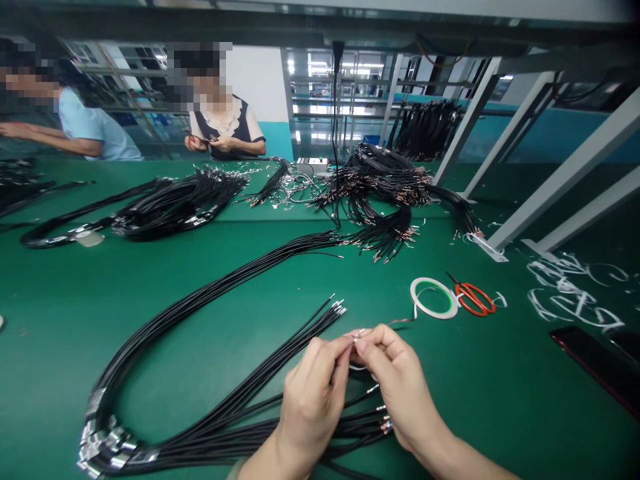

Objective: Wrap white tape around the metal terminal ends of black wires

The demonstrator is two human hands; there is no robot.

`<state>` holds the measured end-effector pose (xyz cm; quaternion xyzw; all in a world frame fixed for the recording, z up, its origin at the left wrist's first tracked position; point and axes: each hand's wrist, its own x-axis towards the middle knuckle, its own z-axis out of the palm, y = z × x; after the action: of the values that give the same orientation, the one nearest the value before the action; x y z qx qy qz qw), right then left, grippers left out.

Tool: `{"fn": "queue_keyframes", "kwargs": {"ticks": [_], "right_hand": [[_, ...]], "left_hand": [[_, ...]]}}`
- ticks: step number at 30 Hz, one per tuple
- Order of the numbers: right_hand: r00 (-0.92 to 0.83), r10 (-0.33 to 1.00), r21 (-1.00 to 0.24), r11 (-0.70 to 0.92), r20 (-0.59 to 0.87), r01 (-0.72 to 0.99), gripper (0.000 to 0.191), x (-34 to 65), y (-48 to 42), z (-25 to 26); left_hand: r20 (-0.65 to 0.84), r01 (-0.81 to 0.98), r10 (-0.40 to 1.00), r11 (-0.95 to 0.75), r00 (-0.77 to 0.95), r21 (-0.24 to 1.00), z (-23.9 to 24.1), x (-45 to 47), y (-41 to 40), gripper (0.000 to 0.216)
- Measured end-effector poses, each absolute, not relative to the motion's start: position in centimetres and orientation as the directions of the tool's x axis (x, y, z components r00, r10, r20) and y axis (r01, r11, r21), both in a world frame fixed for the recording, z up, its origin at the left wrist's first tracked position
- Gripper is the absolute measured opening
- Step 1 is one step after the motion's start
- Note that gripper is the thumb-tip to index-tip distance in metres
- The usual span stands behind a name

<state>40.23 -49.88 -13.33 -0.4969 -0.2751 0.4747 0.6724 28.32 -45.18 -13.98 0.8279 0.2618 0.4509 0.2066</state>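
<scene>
My left hand (313, 387) and my right hand (395, 380) meet fingertip to fingertip, both closed in a pinch. Between them shows the small silvery and white end of a black cable (359, 332); which fingers hold which part is mostly hidden. A thin strip runs from the roll of white double-sided tape (414, 300) towards my right hand. Beneath my hands, a bundle of black cables (240, 433) with metal-tipped ends lies on the green table (210, 360). It bends round at the left, where silvery bands (107, 443) wrap it.
Orange-handled scissors (475, 300) lie beside the tape roll. White tape scraps (570, 287) and a dark phone (595, 367) are at right. Cable heaps (380, 177) and a small grey box (313, 165) stand behind. Metal struts (560, 167) rise at right. Two people (225, 130) sit across.
</scene>
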Motion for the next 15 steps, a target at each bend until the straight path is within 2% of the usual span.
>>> {"fn": "queue_keyframes", "kwargs": {"ticks": [15], "right_hand": [[0.417, 0.905, -0.945, 0.064, -0.08, -0.319, 0.014, 40.31, -49.92, -13.66]], "left_hand": [[0.628, 0.302, 0.623, -0.78, 0.467, 0.548, -14.35, 28.24, -45.0, 0.033]]}}
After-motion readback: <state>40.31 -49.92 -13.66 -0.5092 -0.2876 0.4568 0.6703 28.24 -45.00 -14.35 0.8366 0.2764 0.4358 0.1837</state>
